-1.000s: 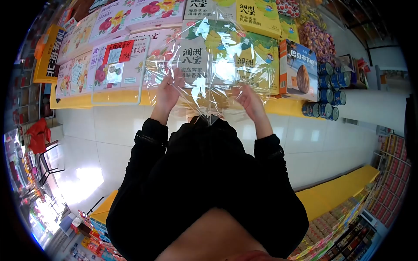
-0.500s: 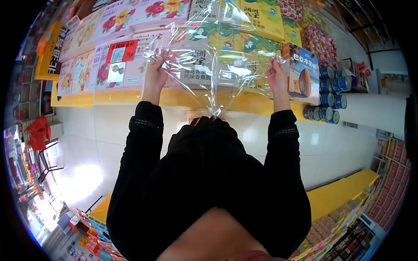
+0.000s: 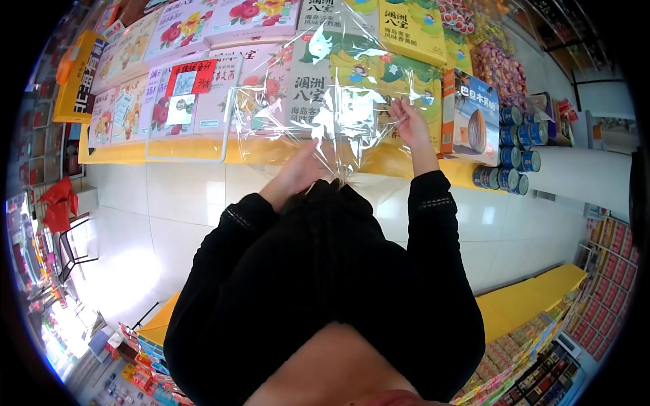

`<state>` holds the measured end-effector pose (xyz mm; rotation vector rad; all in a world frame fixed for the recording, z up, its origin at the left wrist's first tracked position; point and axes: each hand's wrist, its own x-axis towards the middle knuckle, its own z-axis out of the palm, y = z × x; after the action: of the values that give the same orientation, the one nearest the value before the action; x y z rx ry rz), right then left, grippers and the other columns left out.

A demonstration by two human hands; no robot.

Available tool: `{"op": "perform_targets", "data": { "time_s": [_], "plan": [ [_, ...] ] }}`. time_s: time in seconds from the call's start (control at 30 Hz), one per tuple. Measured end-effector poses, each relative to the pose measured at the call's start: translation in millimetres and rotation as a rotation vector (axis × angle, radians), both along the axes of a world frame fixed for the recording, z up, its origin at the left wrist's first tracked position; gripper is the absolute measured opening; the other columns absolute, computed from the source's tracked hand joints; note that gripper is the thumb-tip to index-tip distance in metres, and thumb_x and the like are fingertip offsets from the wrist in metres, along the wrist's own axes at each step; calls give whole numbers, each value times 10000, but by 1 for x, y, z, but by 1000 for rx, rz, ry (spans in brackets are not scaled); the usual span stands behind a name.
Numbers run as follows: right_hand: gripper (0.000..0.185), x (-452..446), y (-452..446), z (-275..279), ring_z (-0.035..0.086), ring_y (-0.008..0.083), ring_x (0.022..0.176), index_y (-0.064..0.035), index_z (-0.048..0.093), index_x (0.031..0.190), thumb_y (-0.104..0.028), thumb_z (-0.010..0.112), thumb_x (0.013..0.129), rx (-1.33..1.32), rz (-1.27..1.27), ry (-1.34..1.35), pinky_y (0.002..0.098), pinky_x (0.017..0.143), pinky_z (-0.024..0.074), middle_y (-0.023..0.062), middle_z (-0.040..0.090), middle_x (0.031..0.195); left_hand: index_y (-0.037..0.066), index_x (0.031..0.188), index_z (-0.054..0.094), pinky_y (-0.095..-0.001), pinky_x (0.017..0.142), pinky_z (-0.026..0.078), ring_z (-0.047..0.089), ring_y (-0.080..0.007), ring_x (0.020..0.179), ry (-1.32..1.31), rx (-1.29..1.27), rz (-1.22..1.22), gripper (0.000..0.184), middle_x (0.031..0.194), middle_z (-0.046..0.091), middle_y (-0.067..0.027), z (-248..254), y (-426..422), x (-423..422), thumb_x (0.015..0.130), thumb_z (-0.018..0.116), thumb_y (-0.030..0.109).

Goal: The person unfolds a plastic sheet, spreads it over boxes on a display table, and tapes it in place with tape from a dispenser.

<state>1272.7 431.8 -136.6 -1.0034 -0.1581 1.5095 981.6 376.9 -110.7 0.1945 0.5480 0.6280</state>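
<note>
A large clear plastic bag spreads in front of my body, creased and shiny, its lower end gathered near my waist. The fingers of my right hand pinch its upper right part. Lower down, my left hand lies against the bag's lower left part, fingers loosely extended and partly blurred behind the glare. Through the film I see grey-green snack boxes with Chinese lettering, and a yellow box sits above them.
Pink gift boxes and a red price sign in a clear-fronted frame stand on the yellow-edged display table. A blue almond box, several cans and bagged sweets are at the right. Behind me runs a yellow shelf.
My left hand has let go of the upper left edge and moved down and right towards my waist. My right hand has shifted slightly left, and the bag hangs slacker.
</note>
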Motion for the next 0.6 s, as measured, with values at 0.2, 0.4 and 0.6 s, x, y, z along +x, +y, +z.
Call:
{"op": "perform_targets", "data": {
  "time_s": [0.2,0.4,0.6],
  "plan": [
    [129,7,1,0,562,161,792,-80,524,940,-112,548,818,9,54,-45,299,728,474,43,566,870,31,1170,385,-375,875,407,482,-213,1033,124,-37,-95,353,1152,471,-112,12,-21,18,846,497,113],
    [166,17,4,8,572,211,867,-63,485,988,-140,506,843,-12,98,-93,314,743,485,98,570,990,-21,1165,379,-298,909,404,490,-218,1040,147,-36,-109,321,1139,478,-120,2,-21,16,869,441,89],
    [200,18,10,1,551,240,915,-49,459,1013,-162,496,852,-40,27,-17,327,771,486,134,546,1037,-3,1153,389,-336,879,426,505,-200,1014,61,-177,-101,332,1099,499,-107,10,-26,19,865,474,137]
  ]
}}
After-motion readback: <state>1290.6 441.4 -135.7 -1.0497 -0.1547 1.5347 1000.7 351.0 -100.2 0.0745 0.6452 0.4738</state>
